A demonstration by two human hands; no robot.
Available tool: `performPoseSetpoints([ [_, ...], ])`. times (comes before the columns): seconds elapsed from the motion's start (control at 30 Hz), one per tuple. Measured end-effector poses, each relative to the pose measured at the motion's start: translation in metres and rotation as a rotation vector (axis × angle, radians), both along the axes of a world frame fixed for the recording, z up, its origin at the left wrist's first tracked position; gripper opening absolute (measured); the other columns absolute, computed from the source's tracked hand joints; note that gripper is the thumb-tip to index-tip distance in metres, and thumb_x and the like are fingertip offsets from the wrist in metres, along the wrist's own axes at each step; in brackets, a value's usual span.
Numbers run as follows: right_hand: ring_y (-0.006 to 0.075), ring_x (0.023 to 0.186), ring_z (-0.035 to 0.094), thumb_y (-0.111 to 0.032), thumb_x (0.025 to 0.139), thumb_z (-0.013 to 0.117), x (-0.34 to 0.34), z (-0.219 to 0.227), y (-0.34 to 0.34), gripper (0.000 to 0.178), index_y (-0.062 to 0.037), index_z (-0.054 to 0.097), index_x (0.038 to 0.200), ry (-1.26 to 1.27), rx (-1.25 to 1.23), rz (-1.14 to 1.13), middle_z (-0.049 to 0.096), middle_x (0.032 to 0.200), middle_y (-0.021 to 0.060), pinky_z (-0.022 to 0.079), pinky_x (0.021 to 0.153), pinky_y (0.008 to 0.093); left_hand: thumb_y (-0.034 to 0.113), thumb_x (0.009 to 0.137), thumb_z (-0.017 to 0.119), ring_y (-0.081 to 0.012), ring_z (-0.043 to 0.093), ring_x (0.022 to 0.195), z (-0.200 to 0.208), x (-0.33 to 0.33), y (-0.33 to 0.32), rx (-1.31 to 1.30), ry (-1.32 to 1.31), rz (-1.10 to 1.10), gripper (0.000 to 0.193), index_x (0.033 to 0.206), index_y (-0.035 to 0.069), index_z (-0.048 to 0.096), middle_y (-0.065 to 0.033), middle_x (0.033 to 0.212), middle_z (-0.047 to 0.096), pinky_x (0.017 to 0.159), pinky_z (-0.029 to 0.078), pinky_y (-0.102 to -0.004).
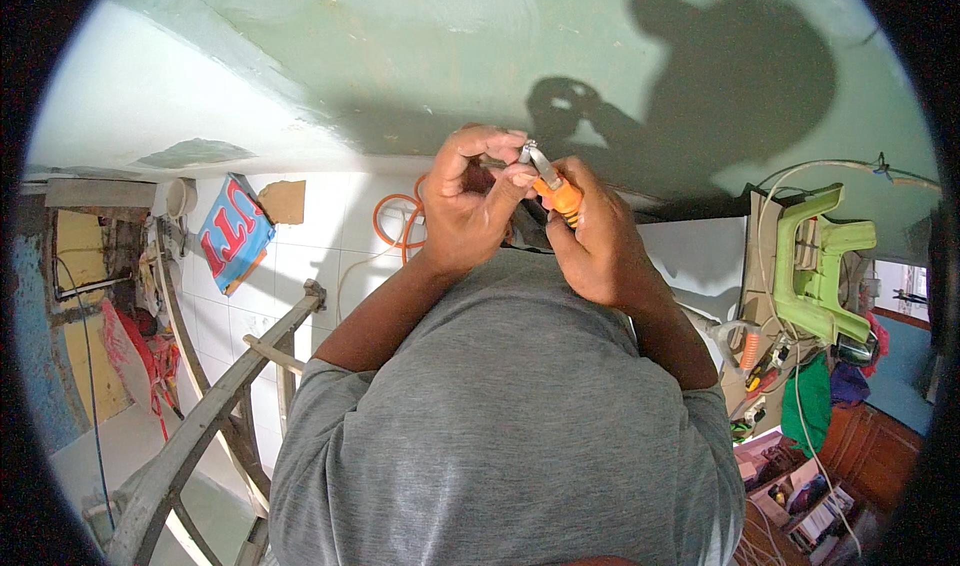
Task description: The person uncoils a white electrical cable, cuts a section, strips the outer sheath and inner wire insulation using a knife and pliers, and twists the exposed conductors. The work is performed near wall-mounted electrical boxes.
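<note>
Holding an orange-handled hand tool with a silver metal head (562,202), the right hand (600,241) wraps its fingers and thumb around the grip. The metal head points up and toward the left hand (468,201). The tool lies between the 2 hands, in front of the upper chest of the grey short-sleeved shirt (500,416): grip in the right palm, metal head at the left fingertips.

The left hand is bent, with its thumb and index finger held narrowly apart on either side of the metal head. Whether these fingertips clamp a small part at the tip cannot be told at this size. Both forearms angle inward, and the hands are near each other.

Beyond the hands is a pale green painted wall (440,56), which carries a dark shadow of the head and hands at upper right. Left of the hands, a thin orange looped cable (376,222) appears against a white tiled surface (350,251). Farther left are a blue panel with red lettering (255,221) and a weathered wooden ladder (205,426). Well apart on the right is a light-green plastic stool (795,266), above a green cloth (806,401).
</note>
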State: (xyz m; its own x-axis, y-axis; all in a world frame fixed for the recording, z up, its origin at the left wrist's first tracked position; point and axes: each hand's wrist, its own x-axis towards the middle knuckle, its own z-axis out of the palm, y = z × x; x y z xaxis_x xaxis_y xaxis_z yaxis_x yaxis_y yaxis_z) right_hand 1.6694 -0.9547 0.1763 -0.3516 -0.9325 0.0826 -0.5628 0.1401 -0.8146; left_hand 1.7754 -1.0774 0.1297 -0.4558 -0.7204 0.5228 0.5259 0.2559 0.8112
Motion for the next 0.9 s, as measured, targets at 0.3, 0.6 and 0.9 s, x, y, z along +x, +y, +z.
performPoseSetpoints([
  [0.3,0.0281,0.09,0.061,-0.004,0.089,0.058,-0.007,-0.012,0.009,0.024,-0.0014,0.051,0.112,-0.363,0.037,0.16,0.06,0.094,0.0151,0.047,0.084,0.0391,0.006,0.078,0.083,-0.0139,0.062,0.084,-0.009,0.011,-0.008,-0.239,-0.183,0.13,0.028,0.104,0.004,0.075,-0.0072,0.095,0.065,0.074,0.051,-0.0265],
  [0.6,0.0164,0.084,0.054,-0.001,0.088,0.053,-0.014,-0.037,0.014,0.021,-0.0029,0.052,0.11,-0.556,0.046,0.204,0.055,0.091,0.0049,0.046,0.08,0.0323,0.007,0.08,0.081,-0.0152,0.06,0.086,-0.001,0.013,-0.007,-0.29,-0.282,0.096,0.023,0.101,0.003,0.074,-0.0074,0.096,0.062,0.076,0.049,-0.0275],
  [0.9,0.0134,0.081,0.054,-0.002,0.083,0.056,-0.022,-0.058,0.006,0.023,-0.0033,0.053,0.107,-0.703,0.056,0.138,0.055,0.092,0.0022,0.047,0.075,0.0305,0.004,0.087,0.073,-0.0194,0.062,0.095,-0.009,0.005,-0.014,-0.306,-0.313,0.019,0.01,0.095,0.001,0.07,-0.01,0.099,0.063,0.088,0.05,-0.0337],
])
